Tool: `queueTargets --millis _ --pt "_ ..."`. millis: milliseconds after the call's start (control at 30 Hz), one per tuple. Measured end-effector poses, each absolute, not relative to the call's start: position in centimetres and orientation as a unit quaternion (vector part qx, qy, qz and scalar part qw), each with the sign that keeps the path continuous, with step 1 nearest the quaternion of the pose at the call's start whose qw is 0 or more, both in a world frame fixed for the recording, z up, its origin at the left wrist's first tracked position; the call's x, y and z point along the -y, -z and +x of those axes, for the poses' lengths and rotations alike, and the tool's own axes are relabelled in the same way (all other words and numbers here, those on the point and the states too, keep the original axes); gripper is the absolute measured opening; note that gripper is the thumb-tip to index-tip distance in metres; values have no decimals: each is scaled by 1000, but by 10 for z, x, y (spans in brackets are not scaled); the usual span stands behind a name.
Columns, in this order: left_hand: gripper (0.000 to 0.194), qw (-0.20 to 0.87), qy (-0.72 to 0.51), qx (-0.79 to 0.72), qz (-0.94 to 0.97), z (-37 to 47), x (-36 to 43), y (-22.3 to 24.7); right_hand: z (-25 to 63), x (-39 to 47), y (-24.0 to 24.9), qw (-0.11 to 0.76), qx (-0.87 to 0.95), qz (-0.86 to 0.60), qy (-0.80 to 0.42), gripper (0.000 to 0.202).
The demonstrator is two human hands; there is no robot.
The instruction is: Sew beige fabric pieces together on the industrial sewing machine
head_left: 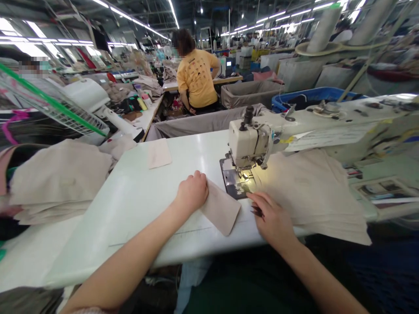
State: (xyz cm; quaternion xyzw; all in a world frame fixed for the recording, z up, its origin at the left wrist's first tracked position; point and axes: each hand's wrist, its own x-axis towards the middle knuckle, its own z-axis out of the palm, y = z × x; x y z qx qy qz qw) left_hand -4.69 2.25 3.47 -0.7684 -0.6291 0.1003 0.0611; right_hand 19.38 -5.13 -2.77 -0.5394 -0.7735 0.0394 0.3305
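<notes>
My left hand (194,190), fingers curled, grips the upper left end of a beige fabric piece (221,210) lying slanted on the pale sewing table. My right hand (271,216) is just right of that piece, at the front edge of the machine's metal plate (231,178); a small dark object shows under its bent fingers, too unclear to name. The sewing machine head (245,141) stands above the plate with its lamp lit. Another small beige piece (159,153) lies flat at the back left. Beige fabric panels (314,187) are spread right of the needle.
A stack of beige fabric (59,174) lies at the left beside a fan with a green rim (52,102). Behind the table stand a grey cloth-lined bin (196,123) and a blue tub (314,93). A person in a yellow shirt (198,78) is further back.
</notes>
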Motion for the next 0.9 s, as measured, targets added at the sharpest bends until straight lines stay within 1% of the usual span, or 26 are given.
queueTargets --millis 133,233,300,400,500,567,700,767,900 --pt "28 50 -103 662 -741 -42 -15 -36 193 57 17 307 810 -492 -85 53" --pt "28 49 -99 668 -736 -42 -15 -36 190 63 10 266 836 -466 -112 53" --pt "29 50 -97 669 -735 -42 -14 -36 189 66 9 240 843 -466 -123 56" --pt "29 48 -97 671 -734 -41 -11 -36 190 70 9 227 837 -482 -123 59" --pt "29 46 -96 672 -733 -41 -9 -37 191 71 9 224 834 -489 -121 54" --pt "29 47 -92 674 -731 -41 -8 -37 192 70 8 238 825 -495 -131 47" --pt "29 40 -91 680 -727 -42 -6 -35 190 62 7 330 750 -545 -176 32" --pt "30 33 -90 683 -724 -43 -4 -34 188 55 7 352 714 -569 -205 32" --pt "31 23 -81 692 -717 -44 0 -32 184 44 3 344 675 -592 -277 39"
